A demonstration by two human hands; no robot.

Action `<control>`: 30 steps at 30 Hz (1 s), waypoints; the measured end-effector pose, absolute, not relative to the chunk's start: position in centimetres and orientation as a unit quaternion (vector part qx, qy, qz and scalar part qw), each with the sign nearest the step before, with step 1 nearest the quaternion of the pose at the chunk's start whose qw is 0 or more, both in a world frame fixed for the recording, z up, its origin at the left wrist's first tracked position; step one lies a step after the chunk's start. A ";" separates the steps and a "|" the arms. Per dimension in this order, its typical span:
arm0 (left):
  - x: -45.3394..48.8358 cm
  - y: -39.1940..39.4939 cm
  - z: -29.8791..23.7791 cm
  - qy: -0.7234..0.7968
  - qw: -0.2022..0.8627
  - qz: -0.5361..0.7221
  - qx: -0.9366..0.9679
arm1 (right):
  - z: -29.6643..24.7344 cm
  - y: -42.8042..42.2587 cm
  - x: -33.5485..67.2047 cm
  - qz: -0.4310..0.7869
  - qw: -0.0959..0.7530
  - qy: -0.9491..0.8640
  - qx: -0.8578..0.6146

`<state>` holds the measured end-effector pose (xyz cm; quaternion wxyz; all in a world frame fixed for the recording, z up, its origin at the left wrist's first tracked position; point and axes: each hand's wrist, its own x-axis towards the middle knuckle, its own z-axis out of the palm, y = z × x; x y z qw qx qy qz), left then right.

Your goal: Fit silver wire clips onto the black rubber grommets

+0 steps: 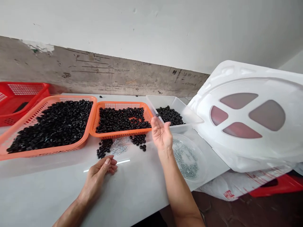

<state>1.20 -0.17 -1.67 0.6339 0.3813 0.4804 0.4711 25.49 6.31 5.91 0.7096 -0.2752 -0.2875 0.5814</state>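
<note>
My left hand [101, 171] rests on the white table [132, 189] with fingers curled against the thumb; what it holds, if anything, is hidden. Just beyond it lie loose black rings [104, 148] and a small heap of silver screws [118, 146]. My right hand [162, 134] is raised with palm showing and fingers stretched up, at the near corner of a clear tub [189, 117] of black rings. A tiny dark bit at its fingertips is too small to make out. Under its wrist sits a clear dish [201, 170] of screws.
A large orange basket [30, 154] and a smaller orange basket [118, 135] both hold black rings. A red basket [21, 97] stands at the far left. A big white foam moulding [248, 148] leans at the right over a printed white bag [236, 186]. A wall runs behind.
</note>
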 end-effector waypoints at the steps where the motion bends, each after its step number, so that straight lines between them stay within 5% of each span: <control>1: 1.3 -0.2 -1.7 0.479 0.637 0.465 0.384 | 6.2 6.6 26.2 0.563 0.718 -0.289 -0.289; 5: 1.3 -0.3 -1.9 0.475 0.643 0.429 0.420 | 4.5 6.6 26.6 0.500 0.642 -0.366 -0.451; 10: 1.0 -0.1 -1.9 0.480 0.631 0.413 0.447 | 2.8 5.7 26.0 0.233 0.262 -0.636 -0.687; 12: 0.9 -0.1 -1.7 0.482 0.631 0.405 0.453 | 3.0 5.5 26.4 0.191 0.182 -0.666 -0.698; 21: 1.1 -0.1 -0.6 0.492 0.626 0.377 0.473 | 2.4 5.3 27.1 0.167 -0.002 -0.695 -0.699; 30: 1.0 -0.1 -0.4 0.487 0.629 0.368 0.482 | 1.7 5.6 25.8 0.142 -0.013 -0.728 -0.671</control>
